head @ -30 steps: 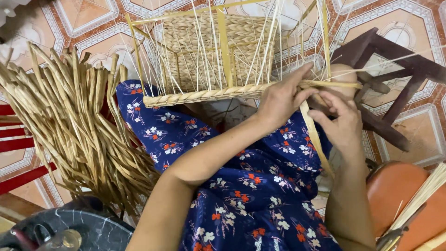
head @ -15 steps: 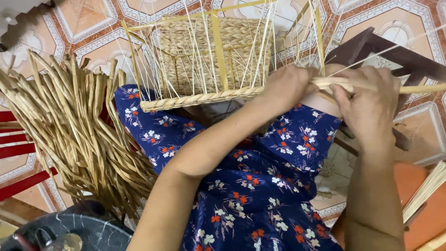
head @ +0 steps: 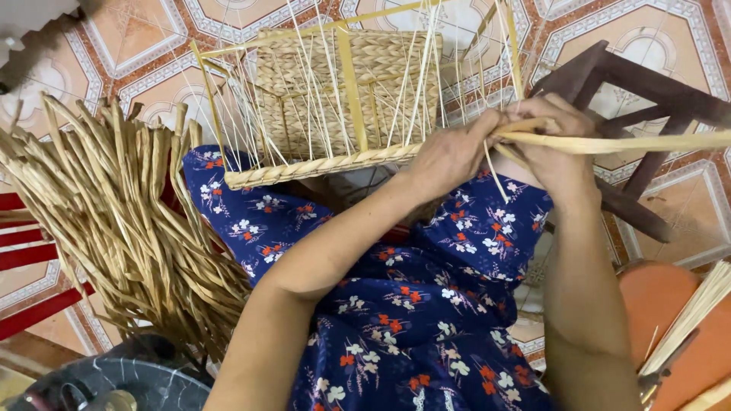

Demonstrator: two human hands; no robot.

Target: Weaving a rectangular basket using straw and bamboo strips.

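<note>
Straw-coloured fibre is what both hands are busy with: a half-woven basket [head: 343, 99] lies tipped on the person's lap, its braided rim [head: 320, 166] facing them and thin upright stakes fanning out above. The left hand [head: 449, 156] presses on the right end of that rim, fingers curled tight around the strand where it meets the weave. The right hand [head: 552, 148] sits just beside it, fingers closed on a flat pale strand [head: 640, 142] that runs out taut toward the right. To my eye the step wants steady tension, with the left hand pinning the rim so the braid doesn't loosen. A bundle of loose dried reeds [head: 114, 228] rests against the left knee, and a dark wooden stool [head: 640, 99] lies beyond.
</note>
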